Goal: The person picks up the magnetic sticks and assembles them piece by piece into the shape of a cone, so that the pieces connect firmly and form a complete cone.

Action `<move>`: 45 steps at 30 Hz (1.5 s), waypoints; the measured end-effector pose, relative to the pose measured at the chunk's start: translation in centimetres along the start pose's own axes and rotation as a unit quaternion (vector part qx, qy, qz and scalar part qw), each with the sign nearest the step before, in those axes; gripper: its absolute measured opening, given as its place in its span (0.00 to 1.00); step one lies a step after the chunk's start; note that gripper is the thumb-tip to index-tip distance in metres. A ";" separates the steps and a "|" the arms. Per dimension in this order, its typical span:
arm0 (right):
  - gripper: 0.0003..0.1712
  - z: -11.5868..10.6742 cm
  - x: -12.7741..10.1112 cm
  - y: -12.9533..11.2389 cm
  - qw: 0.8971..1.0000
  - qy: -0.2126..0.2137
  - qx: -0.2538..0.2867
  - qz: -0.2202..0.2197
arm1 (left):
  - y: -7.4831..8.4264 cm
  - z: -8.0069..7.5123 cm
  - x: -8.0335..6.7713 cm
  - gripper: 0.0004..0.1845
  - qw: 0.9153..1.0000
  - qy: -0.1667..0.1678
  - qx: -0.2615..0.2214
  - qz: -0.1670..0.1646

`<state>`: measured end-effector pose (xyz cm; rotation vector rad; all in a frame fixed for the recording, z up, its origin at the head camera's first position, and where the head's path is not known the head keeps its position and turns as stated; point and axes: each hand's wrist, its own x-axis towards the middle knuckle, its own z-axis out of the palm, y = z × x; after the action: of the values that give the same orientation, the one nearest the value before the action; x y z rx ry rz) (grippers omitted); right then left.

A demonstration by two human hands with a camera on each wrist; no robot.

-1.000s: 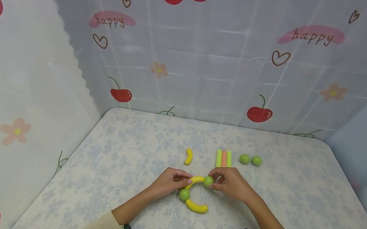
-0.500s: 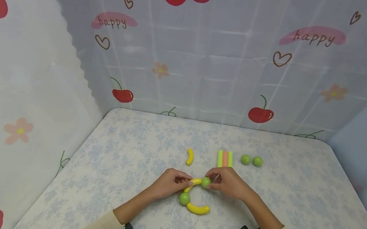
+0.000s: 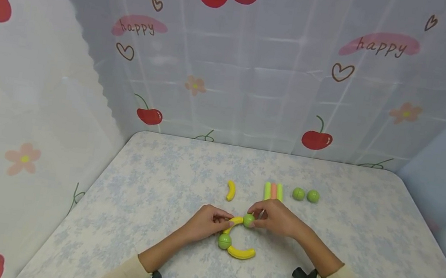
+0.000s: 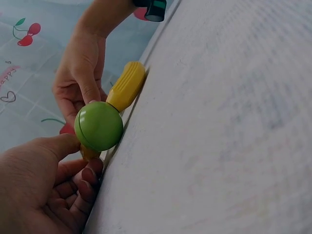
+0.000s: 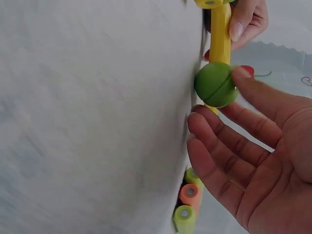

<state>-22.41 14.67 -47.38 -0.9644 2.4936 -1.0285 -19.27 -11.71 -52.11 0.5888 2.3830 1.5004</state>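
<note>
The word "happy" stands twice on the curtain [image 3: 256, 77], each on a pink smear.

A rounded-corner table [image 3: 157, 187] covered in a pale blue floral cloth carries all items. Near its centre lies a chain of two green plastic balls [image 3: 224, 241] and two curved yellow plastic pieces [image 3: 241, 253]. At 12 o'clock from the chain lies a loose yellow curved piece [image 3: 231, 190]; at 1 o'clock, three touching sticks [image 3: 273, 191], green, orange, green; at 2 o'clock, two green balls [image 3: 306, 195] side by side.
</note>
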 end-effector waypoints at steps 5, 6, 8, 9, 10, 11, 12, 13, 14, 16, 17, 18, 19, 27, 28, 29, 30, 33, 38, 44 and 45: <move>0.10 -1.0 1.5 -0.5 0.999 0.019 -0.040 0.004 | -0.3 0.1 0.1 0.13 1.000 -0.001 -0.003 0.000; 0.10 -1.3 1.9 -0.6 0.998 0.024 -0.050 0.002 | -0.4 0.1 0.1 0.13 1.000 0.000 -0.003 0.000; 0.08 -1.8 2.9 -0.9 0.997 0.030 -0.067 0.006 | -0.4 0.1 0.1 0.13 1.000 0.003 -0.003 0.000; 0.09 -2.0 3.5 -1.0 0.996 0.032 -0.077 0.006 | -0.4 0.1 0.1 0.13 1.000 0.003 -0.002 0.000; 0.09 -2.2 4.0 -1.1 0.996 0.034 -0.086 0.008 | -0.5 0.1 0.0 0.13 1.000 0.004 -0.001 0.001; 0.09 -2.3 4.5 -1.3 0.995 0.036 -0.095 0.011 | -0.5 0.1 0.0 0.13 1.000 0.004 -0.001 0.002; 0.09 -2.4 5.0 -1.4 0.994 0.036 -0.103 0.013 | -0.5 0.1 0.0 0.13 1.000 0.004 0.000 0.003; 0.09 -2.5 5.5 -1.6 0.993 0.036 -0.112 0.017 | -0.5 0.0 0.1 0.13 1.000 0.003 0.000 0.004; 0.10 -2.6 5.9 -1.7 0.992 0.035 -0.120 0.018 | -0.6 0.1 0.1 0.13 1.000 0.001 0.001 0.005; 0.10 -2.6 6.7 -2.0 0.991 0.033 -0.130 0.023 | -0.6 0.1 0.1 0.13 1.000 -0.002 0.002 0.006; 0.10 -2.6 7.1 -2.2 0.990 0.031 -0.134 0.022 | -0.7 0.1 0.2 0.13 1.000 -0.003 0.001 0.007; 0.10 -2.5 7.4 -2.3 0.990 0.030 -0.136 0.023 | -0.7 0.1 0.2 0.13 1.000 -0.004 0.002 0.007; 0.11 -2.5 7.8 -2.5 0.990 0.029 -0.138 0.025 | -0.8 0.1 0.2 0.14 1.000 -0.005 0.000 0.007; 0.14 -1.5 10.4 -3.0 0.983 0.013 -0.170 0.072 | -0.7 -0.1 0.3 0.13 1.000 -0.003 0.003 0.010; 0.14 -1.3 10.7 -3.0 0.981 0.011 -0.176 0.081 | -0.6 -0.1 0.3 0.13 1.000 -0.002 0.002 0.011; 0.15 -1.1 10.9 -3.0 0.979 0.008 -0.182 0.094 | -0.6 -0.1 0.2 0.13 1.000 -0.003 0.002 0.012; 0.16 -0.9 11.1 -2.9 0.976 0.006 -0.188 0.109 | -0.6 -0.1 0.2 0.13 1.000 -0.004 0.002 0.012; 0.16 -0.6 11.7 -2.8 0.968 -0.001 -0.204 0.146 | -0.5 -0.1 0.2 0.13 1.000 -0.005 0.002 0.013; 0.14 -0.4 12.3 -2.5 0.963 -0.011 -0.199 0.182 | -0.5 0.0 0.2 0.14 1.000 -0.004 0.003 0.016; 0.10 -0.4 12.6 -2.1 0.969 -0.015 -0.161 0.188 | -0.5 -0.1 0.1 0.14 1.000 -0.001 0.006 0.018; 0.10 -0.3 12.7 -2.1 0.969 -0.015 -0.158 0.189 | -0.5 -0.1 0.1 0.14 1.000 0.000 0.006 0.018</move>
<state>-30.98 5.23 -45.70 -0.5358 2.7211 -0.5059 -19.49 -11.90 -52.50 0.6373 2.3946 1.5016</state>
